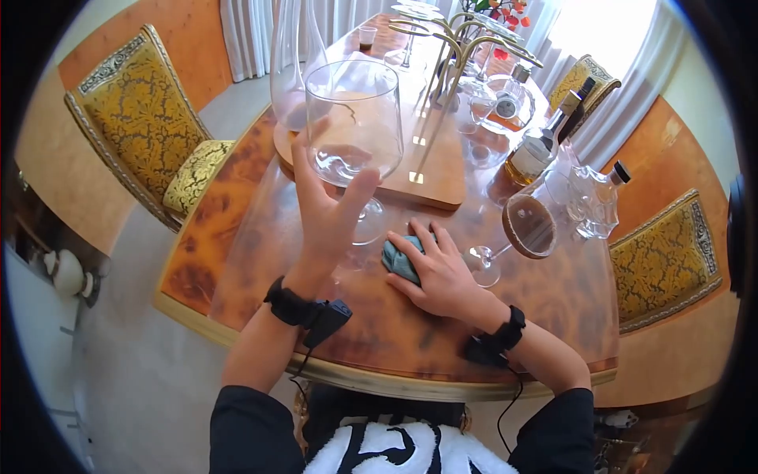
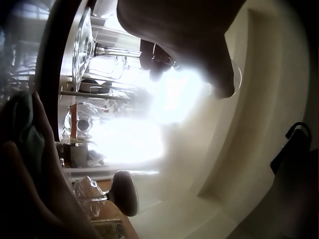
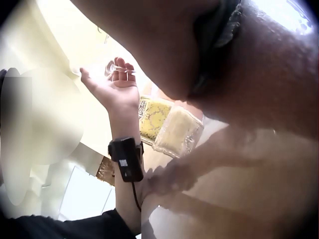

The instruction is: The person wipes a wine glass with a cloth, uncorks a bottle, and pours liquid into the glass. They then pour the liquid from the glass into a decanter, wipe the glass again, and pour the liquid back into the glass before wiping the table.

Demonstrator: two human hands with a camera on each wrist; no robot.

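My left hand (image 1: 328, 217) holds a large clear wine glass (image 1: 354, 103) by the lower bowl, thumb on the right side and fingers on the left. The bowl looks empty, and its foot is close over the tabletop. In the left wrist view the stem (image 2: 117, 52) sticks out beyond the hand. My right hand (image 1: 442, 272) presses down on the table and grips a bunched teal cloth (image 1: 400, 259), which bulges between thumb and index finger. Under the palm the rest of the cloth is hidden.
Right of my right hand stands a stemmed glass of brown drink (image 1: 529, 227). Behind it are a liquor bottle (image 1: 537, 150) and a clear decanter (image 1: 596, 201). A wooden board (image 1: 438, 174) carries a tall carafe (image 1: 298, 71) and a brass glass rack (image 1: 433, 118). Patterned chairs (image 1: 142, 110) flank the table.
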